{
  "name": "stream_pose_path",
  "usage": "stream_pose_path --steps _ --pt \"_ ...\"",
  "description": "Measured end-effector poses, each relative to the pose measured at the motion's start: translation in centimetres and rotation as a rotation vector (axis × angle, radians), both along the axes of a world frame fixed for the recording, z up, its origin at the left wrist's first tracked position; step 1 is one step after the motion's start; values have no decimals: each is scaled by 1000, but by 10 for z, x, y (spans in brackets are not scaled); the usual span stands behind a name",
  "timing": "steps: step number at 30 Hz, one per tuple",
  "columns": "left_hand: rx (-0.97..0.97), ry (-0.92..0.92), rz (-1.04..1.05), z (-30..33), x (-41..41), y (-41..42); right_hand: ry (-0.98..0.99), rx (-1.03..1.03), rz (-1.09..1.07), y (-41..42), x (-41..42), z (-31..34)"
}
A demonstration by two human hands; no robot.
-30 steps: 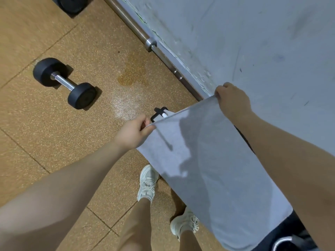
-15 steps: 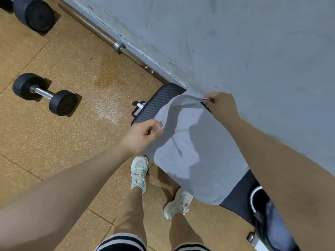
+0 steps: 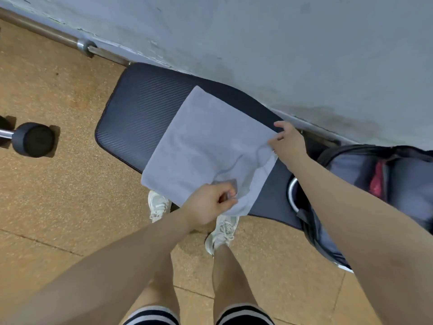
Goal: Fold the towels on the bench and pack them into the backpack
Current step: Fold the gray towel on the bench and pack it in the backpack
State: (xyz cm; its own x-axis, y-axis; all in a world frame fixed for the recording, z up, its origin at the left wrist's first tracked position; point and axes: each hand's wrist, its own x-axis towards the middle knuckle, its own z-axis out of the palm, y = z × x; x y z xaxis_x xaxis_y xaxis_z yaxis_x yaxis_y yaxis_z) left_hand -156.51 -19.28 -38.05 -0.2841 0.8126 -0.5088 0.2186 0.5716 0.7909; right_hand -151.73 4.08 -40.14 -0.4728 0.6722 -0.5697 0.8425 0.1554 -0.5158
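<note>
A pale grey towel (image 3: 201,146) lies folded over on the dark padded bench (image 3: 140,106), its near edge hanging slightly past the bench's front. My left hand (image 3: 210,205) pinches the towel's near right corner at the front edge of the bench. My right hand (image 3: 287,143) pinches the far right corner, close to the wall. The open grey-and-black backpack (image 3: 365,170) sits at the bench's right end, with something red showing inside; my right forearm hides part of it.
A grey wall (image 3: 257,38) runs along the bench's far side, with a steel barbell (image 3: 82,44) lying at its foot. A black dumbbell (image 3: 32,139) rests on the cork floor at left. My feet in white shoes (image 3: 222,228) stand against the bench's front.
The towel was held up spread in the air; now it is laid down doubled over on the bench. Both hands dropped and moved right with its corners. The view tilted down, showing the backpack.
</note>
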Motion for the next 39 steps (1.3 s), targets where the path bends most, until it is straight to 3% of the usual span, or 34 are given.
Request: stream_pose_path --steps 10,13,18,22,24,32,37,39 --pt "-96 3 -357 -40 31 37 33 42 -398 27 36 -51" --pt "-104 130 -358 -49 5 51 -7 58 -416 31 36 -57" --pt "-66 430 -152 -76 -78 84 -129 120 -425 31 27 -67" --pt "-189 734 -189 -85 -141 119 -208 163 -479 26 15 -73" --pt "-252 788 -194 -87 -163 131 -228 164 -517 21 10 -73" --pt "-313 717 -315 -84 -204 142 -143 126 -639 11 6 -59" --pt "-265 377 -189 -60 -228 133 98 21 -912 12 6 -36" --pt "-210 321 -120 -45 -236 128 153 -45 -951 12 5 -23"
